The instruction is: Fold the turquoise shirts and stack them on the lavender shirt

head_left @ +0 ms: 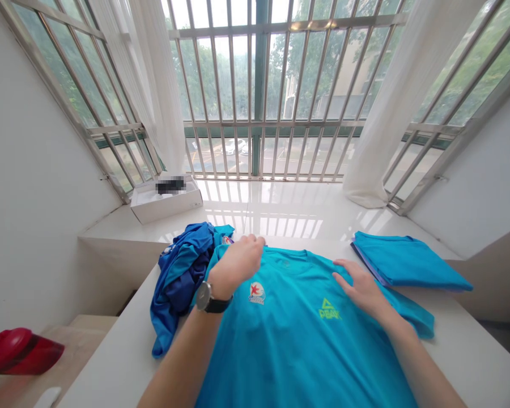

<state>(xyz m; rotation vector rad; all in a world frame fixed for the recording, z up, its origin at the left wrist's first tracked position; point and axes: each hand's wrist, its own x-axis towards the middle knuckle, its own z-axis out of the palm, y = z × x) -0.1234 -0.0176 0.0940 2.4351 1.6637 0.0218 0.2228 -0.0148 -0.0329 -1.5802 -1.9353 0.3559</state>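
Turquoise shirt (297,345) runs lengthwise toward us, collar (304,255) between our hands, nearer the curled left hand (243,259), whose grip we cannot tell; our right hand (362,286) rests loosely open on its shoulder.

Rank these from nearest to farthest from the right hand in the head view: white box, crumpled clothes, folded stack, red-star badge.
From the right hand:
1. folded stack, just right
2. red-star badge, left, on the spread shirt
3. crumpled clothes, farther left
4. white box, far left, by the window
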